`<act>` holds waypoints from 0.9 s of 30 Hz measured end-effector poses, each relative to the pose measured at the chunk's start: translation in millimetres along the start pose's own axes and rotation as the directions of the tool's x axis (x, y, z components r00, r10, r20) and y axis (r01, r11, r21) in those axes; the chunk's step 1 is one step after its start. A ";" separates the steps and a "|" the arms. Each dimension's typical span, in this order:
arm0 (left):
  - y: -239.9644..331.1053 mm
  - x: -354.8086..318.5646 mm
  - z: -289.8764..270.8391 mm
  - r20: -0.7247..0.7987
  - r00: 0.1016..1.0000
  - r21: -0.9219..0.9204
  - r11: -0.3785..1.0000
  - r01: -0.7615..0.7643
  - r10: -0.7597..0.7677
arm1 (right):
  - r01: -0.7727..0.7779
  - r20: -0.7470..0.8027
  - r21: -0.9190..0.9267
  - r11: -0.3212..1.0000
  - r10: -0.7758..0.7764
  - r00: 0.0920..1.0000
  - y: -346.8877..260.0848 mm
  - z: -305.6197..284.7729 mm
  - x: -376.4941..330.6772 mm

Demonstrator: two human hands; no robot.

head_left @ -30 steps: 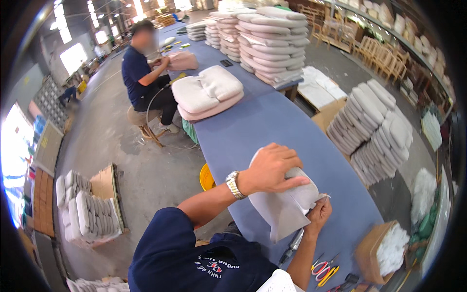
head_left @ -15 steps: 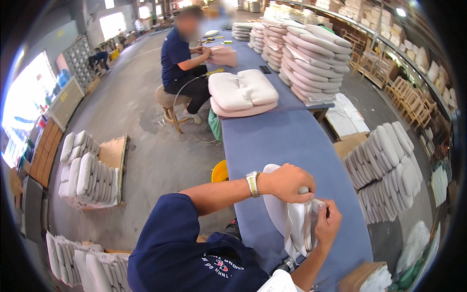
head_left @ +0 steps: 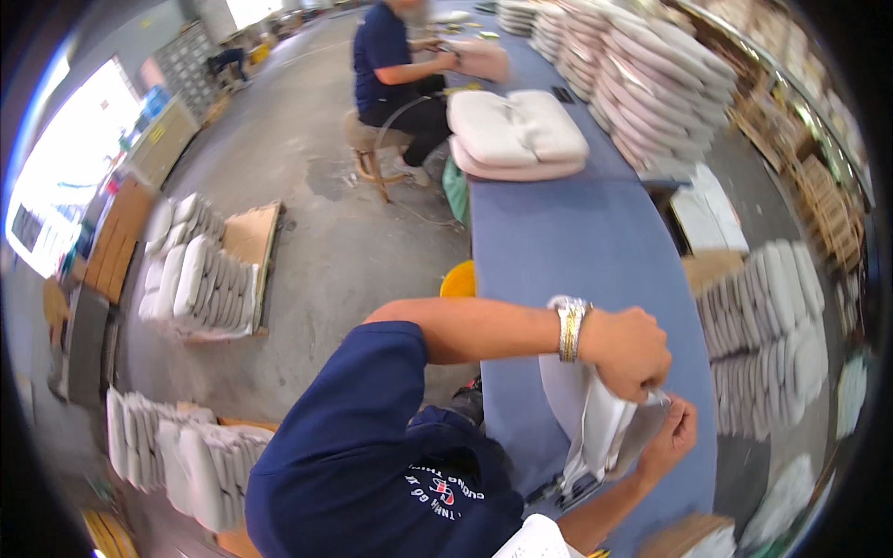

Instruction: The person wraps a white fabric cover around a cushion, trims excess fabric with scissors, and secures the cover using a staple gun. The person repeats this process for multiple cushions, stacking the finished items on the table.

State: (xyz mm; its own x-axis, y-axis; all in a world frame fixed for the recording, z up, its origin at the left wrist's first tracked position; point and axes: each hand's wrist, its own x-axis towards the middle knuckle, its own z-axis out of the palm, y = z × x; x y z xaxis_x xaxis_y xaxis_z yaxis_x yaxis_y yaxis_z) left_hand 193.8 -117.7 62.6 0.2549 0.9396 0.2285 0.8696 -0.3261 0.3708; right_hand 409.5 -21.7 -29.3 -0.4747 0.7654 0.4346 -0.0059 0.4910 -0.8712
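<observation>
In the head view, the pale cushion cover [head_left: 558, 395] lies toward half past four, on the blue table [head_left: 558, 242]. The left hand [head_left: 633, 352] is at its one o'clock, with fingers bent down and, as it seems, clenched on the open edge; the fingertips themselves are hidden. The right hand [head_left: 672, 432] is at three o'clock of the cover — thumb and fingers pinch the same edge, close beside the left.

Compared with half a second ago, the left hand has gone further across, so that the wristwatch [head_left: 569, 330] is now above the cover. For the work, I judge, this means both hands are now busy at the opening and not at the padded body. Toward one o'clock, two stacked cushions [head_left: 516, 135] lie on the table — well apart from both hands.
</observation>
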 end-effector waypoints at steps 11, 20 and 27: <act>-17.6 16.4 -6.1 0.199 0.972 -0.286 0.941 0.184 -0.129 | -0.646 -0.710 -0.109 0.756 0.396 0.583 75.0 -165.2 -240.8; -23.7 35.5 -15.4 0.337 0.924 -0.234 0.935 0.267 -0.180 | -0.900 -0.723 -0.202 0.386 0.561 0.403 154.1 -135.6 -386.9; -9.3 48.0 -21.4 0.408 0.890 -0.392 0.842 0.371 -0.203 | -0.830 -0.768 -0.522 0.198 0.313 0.558 204.4 -143.1 -376.1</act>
State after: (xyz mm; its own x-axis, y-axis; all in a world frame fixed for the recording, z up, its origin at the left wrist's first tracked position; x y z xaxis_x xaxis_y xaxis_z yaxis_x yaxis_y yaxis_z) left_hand 189.0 -71.8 89.3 0.2233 0.9449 -0.2392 0.6608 0.0336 0.7498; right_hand 712.7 -149.8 -338.1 0.4094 0.9007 0.1454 0.8520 -0.3204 -0.4141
